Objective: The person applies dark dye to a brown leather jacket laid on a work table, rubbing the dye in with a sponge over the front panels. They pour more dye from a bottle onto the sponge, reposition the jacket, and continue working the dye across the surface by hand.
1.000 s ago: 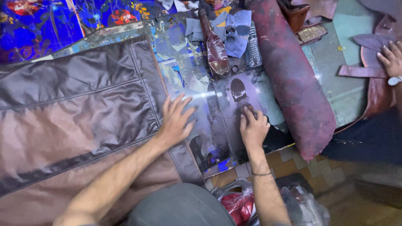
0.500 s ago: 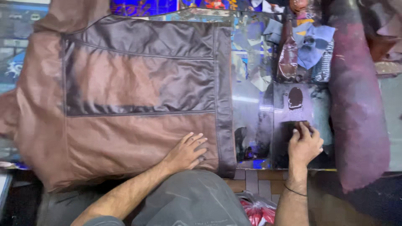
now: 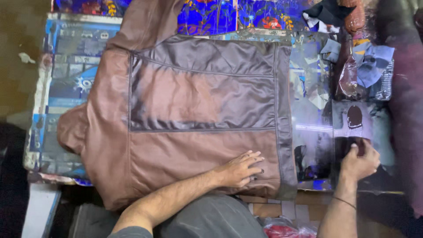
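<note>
While the brown leather jacket [image 3: 194, 128] lies spread flat over most of the table [image 3: 66, 88], it fills the frame from nine o'clock to about two o'clock, its sleeve bunched at the left edge. The hide looks soft and pliable but fairly heavy, with a slick, shiny dark panel across the middle; it would likely slide on the glossy printed sheet beneath. The stitched seams and the hem near five o'clock look like the firmest places to grip.

The left hand [image 3: 240, 169] rests palm-down on the jacket's lower hem, fingers spread and flat, pinning rather than grasping anything.

At three o'clock from it, the right hand [image 3: 359, 161] is curled over a small dark pad [image 3: 352, 144] on the table, fingers bent around it; how firmly it is held cannot be told.

Just beyond, at twelve o'clock of that hand, sits a dark oval patch [image 3: 354, 117]. Cloth scraps [image 3: 370, 59] lie further up, and a dark red roll [image 3: 407, 110] runs down the right edge.
</note>
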